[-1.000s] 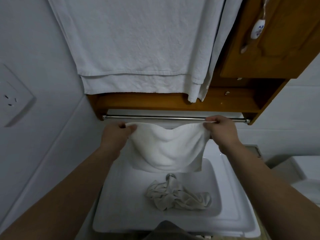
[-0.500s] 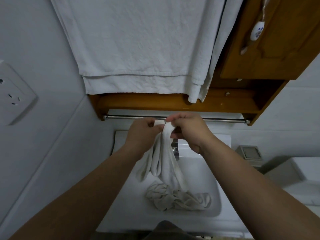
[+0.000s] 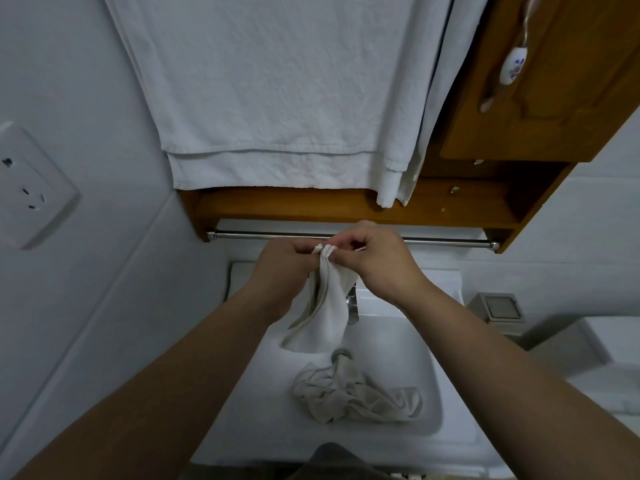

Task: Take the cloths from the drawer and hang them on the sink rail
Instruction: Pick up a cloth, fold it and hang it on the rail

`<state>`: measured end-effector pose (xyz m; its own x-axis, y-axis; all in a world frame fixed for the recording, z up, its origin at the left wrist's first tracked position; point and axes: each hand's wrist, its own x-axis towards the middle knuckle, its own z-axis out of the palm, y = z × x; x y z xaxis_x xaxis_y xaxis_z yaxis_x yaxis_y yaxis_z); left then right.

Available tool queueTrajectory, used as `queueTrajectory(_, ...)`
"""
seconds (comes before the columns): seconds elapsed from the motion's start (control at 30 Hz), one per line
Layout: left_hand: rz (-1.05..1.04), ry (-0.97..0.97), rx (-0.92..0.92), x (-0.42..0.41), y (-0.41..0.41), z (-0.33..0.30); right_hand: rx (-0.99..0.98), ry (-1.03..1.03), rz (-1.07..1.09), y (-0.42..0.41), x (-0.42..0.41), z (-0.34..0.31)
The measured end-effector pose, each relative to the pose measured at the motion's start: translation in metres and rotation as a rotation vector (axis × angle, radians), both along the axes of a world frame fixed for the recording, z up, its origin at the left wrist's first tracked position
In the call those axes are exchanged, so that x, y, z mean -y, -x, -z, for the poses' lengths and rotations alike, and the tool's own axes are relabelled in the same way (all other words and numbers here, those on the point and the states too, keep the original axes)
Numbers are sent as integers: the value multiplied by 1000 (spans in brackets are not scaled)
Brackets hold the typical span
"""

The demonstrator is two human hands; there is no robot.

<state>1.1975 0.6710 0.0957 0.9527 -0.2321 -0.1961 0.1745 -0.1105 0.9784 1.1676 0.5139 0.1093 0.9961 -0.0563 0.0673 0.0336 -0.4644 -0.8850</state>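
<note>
In the sink basin (image 3: 242,393), nearest the camera: one crumpled grey-beige cloth (image 3: 353,396) noted, lying in a heap just below the drain, not yet hung. Above the basin: a white cloth (image 3: 329,313) found gathered lengthwise and hanging limp over the tap, its upper edge bunched between both hands. Left hand (image 3: 287,268) recorded as curled, pinching the top edge from the left; right hand (image 3: 374,261) likewise curled, thumb and fingertips nipping the same bunched edge from the right, knuckles all but touching the left. Judged light, soft and wholly without stiffness; likely to sag and slide if draped unevenly; not fragile. Best taken at the two top corners, spread apart, then laid over the bar at mid-length. Just beyond the hands: the steel sink rail (image 3: 242,234) seen bare along its visible run, under a wooden shelf (image 3: 277,206). Farther up: a large white towel (image 3: 277,98) hung in front of the shelf, beside a wooden cabinet door (image 3: 571,98) with a painted ceramic pull (image 3: 513,65). On the left wall: a socket plate (image 3: 31,188). No brand, label or legible writing found anywhere.
</note>
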Motion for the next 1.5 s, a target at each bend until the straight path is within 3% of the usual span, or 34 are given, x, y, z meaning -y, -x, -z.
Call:
queueTrajectory(0.17,40,133,-127,-3,2,0,46,165,-30,1,2,-3)
queueTrajectory(0.33,90,76,-64,0,2,0,34,226,-37,1,1,-3)
queueTrajectory(0.47,133,-74,-42,3,5,2,-86,191,-40,-2,5,-3)
queueTrajectory(0.57,177,-77,-81,5,9,-1,-153,140,-33,-4,10,-2)
queueTrajectory(0.73,225,-171,31,-1,11,1,-168,117,-25,-4,15,-2)
queueTrajectory(0.93,113,-177,103,2,14,1,-187,-32,-18,-2,18,0)
queueTrajectory(1.17,22,-131,132,0,19,4,-283,-124,-170,6,25,7)
queueTrajectory(1.33,69,-213,162,-2,18,6,-272,-60,-235,7,30,12)
queueTrajectory(1.5,104,-310,230,-9,15,4,-221,132,-211,6,34,15)
